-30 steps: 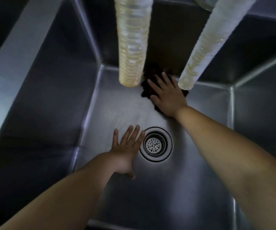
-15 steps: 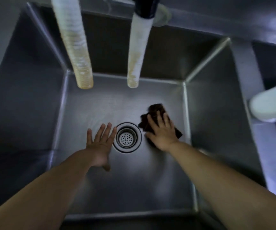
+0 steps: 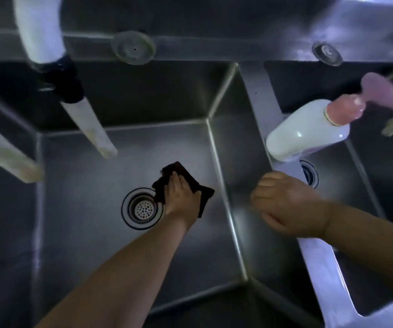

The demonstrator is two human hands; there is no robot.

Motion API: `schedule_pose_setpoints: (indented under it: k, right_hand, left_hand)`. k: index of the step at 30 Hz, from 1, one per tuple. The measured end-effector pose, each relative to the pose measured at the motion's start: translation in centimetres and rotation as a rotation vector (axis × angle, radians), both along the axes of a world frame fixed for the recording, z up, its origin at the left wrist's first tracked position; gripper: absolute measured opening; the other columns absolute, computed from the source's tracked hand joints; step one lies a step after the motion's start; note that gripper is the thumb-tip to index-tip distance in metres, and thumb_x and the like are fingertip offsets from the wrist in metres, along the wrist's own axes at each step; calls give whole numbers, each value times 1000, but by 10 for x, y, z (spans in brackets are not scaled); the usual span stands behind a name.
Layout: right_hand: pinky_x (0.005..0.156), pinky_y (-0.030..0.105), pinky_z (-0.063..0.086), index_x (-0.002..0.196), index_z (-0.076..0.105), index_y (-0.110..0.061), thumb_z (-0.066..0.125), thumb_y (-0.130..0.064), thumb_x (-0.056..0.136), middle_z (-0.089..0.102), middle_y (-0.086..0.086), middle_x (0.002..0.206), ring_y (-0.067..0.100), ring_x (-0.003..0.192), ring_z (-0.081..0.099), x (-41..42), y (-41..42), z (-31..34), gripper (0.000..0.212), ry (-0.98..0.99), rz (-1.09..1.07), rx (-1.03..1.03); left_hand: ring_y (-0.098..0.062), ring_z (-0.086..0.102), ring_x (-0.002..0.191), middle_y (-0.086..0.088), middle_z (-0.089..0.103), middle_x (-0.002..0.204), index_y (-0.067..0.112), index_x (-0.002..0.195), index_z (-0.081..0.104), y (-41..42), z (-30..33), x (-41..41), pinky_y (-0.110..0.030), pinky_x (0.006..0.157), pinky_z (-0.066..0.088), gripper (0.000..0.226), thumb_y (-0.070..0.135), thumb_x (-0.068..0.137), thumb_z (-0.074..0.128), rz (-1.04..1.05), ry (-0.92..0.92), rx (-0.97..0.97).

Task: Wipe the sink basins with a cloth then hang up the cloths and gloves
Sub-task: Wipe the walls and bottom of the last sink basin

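Head view, itemised from the hands outward. Left hand (image 3: 183, 194): flat, fingers straight, pressing a dark cloth (image 3: 205, 194) onto the floor of the middle basin (image 3: 110, 245); forearm reaches in from the lower left. Cloth: crumpled, dark brown or black, lying just right of the drain strainer (image 3: 142, 208) and touching its rim at the near corner. Right hand (image 3: 285, 204): blurred, fingers curled under, resting on or just above the divider rim (image 3: 313, 254) between the middle basin and the right basin (image 3: 356, 176); whether it holds anything cannot be told. Drain strainer: round, perforated, set in the basin floor. Second drain (image 3: 310, 174): partly visible in the right basin, behind the right hand. Pump bottle (image 3: 309, 131): white body, pink pump head, standing on the divider rim beyond the right hand. Hoses, three: pale, ribbed, hanging over the middle basin; one (image 3: 89, 129) fitted with a dark collar, one (image 3: 3, 152) at the left edge, one (image 3: 40, 31) at the top. Round fittings (image 3: 132, 47) on the back ledge, one behind each basin.
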State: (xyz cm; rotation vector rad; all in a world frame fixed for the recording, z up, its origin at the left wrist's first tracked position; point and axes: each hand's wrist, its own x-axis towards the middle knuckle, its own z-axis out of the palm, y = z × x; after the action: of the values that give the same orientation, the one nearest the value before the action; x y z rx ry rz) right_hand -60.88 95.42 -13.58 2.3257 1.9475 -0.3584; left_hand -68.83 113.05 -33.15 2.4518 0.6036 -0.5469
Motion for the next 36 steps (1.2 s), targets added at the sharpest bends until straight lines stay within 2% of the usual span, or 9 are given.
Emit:
schedule_pose_setpoints:
  k: [3,6,12,18,23,28,30,33,36]
  right_hand:
    - [70,35,44,65,60,-9,49,-11,80,58,5,68,28,63,50,5,-3,-9,19,51,-1,97]
    - [69,33,40,64,58,-10,48,-11,83,54,5,65,27,61,46,8,-6,-13,22,86,-1,154]
    - [69,34,41,67,63,-9,47,-14,87,57,6,68,28,62,49,11,-8,-14,26,120,-16,121]
    - [71,36,41,68,62,-7,42,-15,91,56,8,69,30,64,47,13,-11,-20,31,137,-25,148]
    - [74,34,40,69,62,-6,38,-15,92,56,9,69,32,65,47,13,-11,-19,35,133,-29,163]
    - [71,35,37,65,58,-6,38,-13,91,53,11,66,30,63,44,10,-8,-16,34,139,-31,200]
    - [71,35,37,66,58,-8,38,-14,91,54,9,67,29,63,46,8,-8,-15,33,106,-10,178]
    - [70,34,36,65,57,-11,45,-15,88,54,7,66,28,62,48,5,-7,-12,25,7,10,122]
    - [65,32,43,60,55,-14,64,-9,72,54,4,59,25,56,50,-6,2,-12,15,-147,27,63]
  left_hand:
    - [-32,-20,142,-21,-21,154,-4,144,-18,-2,-20,18,-47,111,-17,84,53,97,22,7,88,117]
    - [-33,-24,141,-21,-22,153,-2,142,-23,11,-32,39,-50,106,-23,90,61,93,20,-44,82,239]
    - [-29,-16,144,-16,-14,157,2,146,-17,34,-37,108,-49,108,-22,102,75,84,18,-213,-31,391]
    - [-26,-10,146,-15,-6,158,4,149,-7,37,-45,159,-46,114,-12,87,60,91,26,-410,-155,435]
    - [-26,-9,146,-14,-4,159,3,149,-5,25,-46,134,-46,115,-10,84,59,92,22,-575,-215,455]
    - [-30,-3,146,-16,6,158,0,146,-5,-21,-47,48,-51,112,-17,91,61,87,29,-731,-259,398]
    - [-32,8,145,-19,19,155,-2,147,11,-44,-43,8,-54,114,-9,92,59,84,39,-810,-251,342]
    - [-33,37,136,-15,48,141,4,138,44,-72,-34,-44,-56,111,21,82,57,75,52,-961,-224,266]
    - [-29,45,131,-7,55,136,15,136,50,-80,-29,-79,-55,108,30,69,55,79,50,-1134,-271,207]
